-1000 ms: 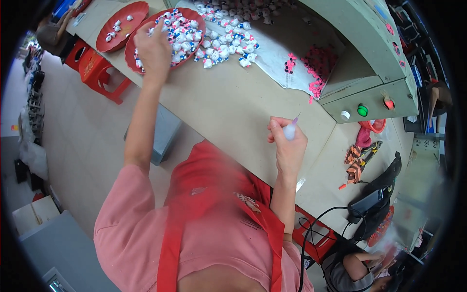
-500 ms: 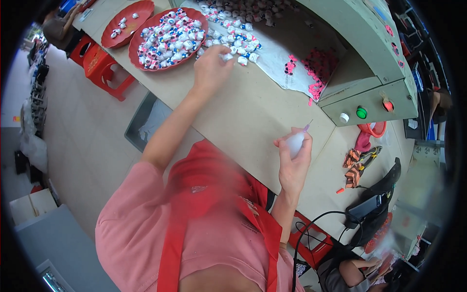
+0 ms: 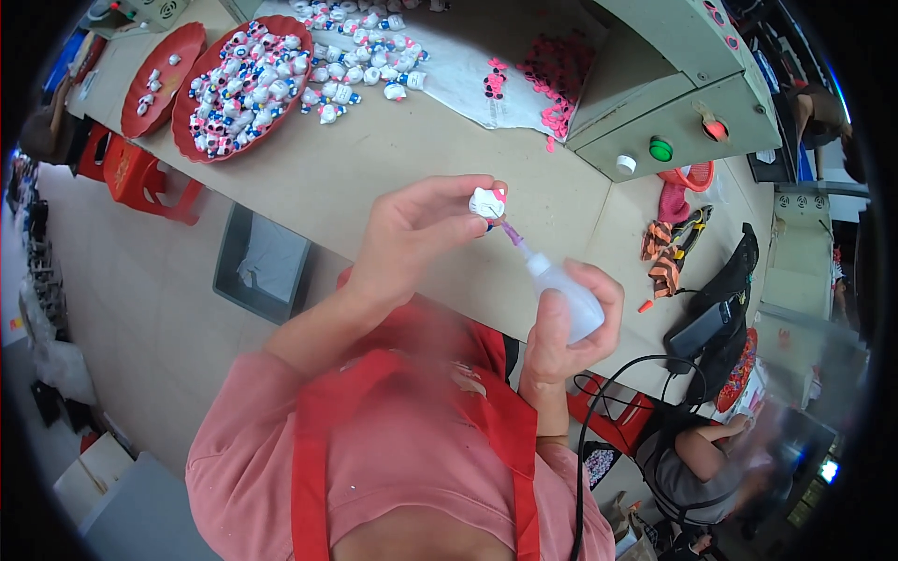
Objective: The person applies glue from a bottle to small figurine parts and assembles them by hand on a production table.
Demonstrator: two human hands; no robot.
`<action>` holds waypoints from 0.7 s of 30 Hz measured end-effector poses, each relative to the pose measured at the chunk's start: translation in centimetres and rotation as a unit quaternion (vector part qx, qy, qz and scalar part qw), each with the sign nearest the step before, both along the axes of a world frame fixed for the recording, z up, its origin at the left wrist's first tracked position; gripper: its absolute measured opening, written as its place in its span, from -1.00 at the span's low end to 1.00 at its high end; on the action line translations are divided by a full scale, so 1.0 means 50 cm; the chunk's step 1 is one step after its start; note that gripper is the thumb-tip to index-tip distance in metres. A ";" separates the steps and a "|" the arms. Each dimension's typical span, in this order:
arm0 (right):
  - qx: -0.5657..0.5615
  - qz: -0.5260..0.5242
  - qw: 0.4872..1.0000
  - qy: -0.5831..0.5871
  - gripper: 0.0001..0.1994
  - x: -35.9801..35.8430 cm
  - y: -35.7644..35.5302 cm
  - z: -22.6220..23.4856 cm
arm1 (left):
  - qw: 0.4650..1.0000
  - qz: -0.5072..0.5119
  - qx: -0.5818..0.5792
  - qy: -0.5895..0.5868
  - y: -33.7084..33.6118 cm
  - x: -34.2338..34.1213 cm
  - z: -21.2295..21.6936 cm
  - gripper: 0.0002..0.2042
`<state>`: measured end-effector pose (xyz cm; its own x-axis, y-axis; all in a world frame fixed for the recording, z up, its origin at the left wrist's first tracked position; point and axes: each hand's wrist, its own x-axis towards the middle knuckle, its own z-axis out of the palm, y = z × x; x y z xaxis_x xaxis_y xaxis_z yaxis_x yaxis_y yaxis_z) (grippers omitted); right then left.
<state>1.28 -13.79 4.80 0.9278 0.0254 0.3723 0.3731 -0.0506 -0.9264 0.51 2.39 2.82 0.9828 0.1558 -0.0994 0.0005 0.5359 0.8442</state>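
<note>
Between the fingertips of my left hand point(image 3: 412, 229) is a small white figurine point(image 3: 486, 203) with pink and blue parts. My right hand point(image 3: 572, 327) is closed round a translucent white squeeze bottle point(image 3: 569, 294). The bottle's thin purple nozzle point(image 3: 513, 234) points up at the figurine, its tip at or very near the lower edge; I cannot tell whether they touch. Both hands are above the beige table point(image 3: 440, 154). Farther off, a red scalloped tray point(image 3: 297, 58) is heaped with similar figurines, and more loose ones point(image 3: 369, 61) lie on a white sheet beside it.
A second red tray point(image 3: 131, 103) holds a few pieces. Small pink parts point(image 3: 552, 79) lie inside a pale green machine housing point(image 3: 673, 131) with knobs. At right are pliers point(image 3: 692, 229), a black phone-like device point(image 3: 702, 327) and cable. A grey bin point(image 3: 224, 266) stands below the table; co-workers sit nearby.
My left hand has come back from the loose figurines with one in its fingers. The squeeze bottle has tilted up-left, bringing its nozzle to the figurine. The view has shifted.
</note>
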 end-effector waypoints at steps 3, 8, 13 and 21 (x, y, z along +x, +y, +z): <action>-0.036 0.007 0.999 -0.028 -0.75 0.003 -0.009 0.001 | 1.000 -0.006 0.013 0.000 -0.002 -0.004 0.012 -0.64; -0.035 -0.004 0.999 -0.033 -0.77 0.006 -0.017 -0.005 | 1.000 -0.003 0.020 0.016 -0.007 -0.005 0.011 -0.62; -0.057 0.019 0.997 -0.043 -0.78 0.012 -0.017 0.001 | 0.999 -0.004 0.032 0.012 -0.009 -0.005 0.009 -0.61; -0.089 0.039 0.994 -0.043 -0.81 0.008 -0.022 0.020 | 0.997 0.019 0.074 0.005 -0.005 -0.006 0.018 -0.65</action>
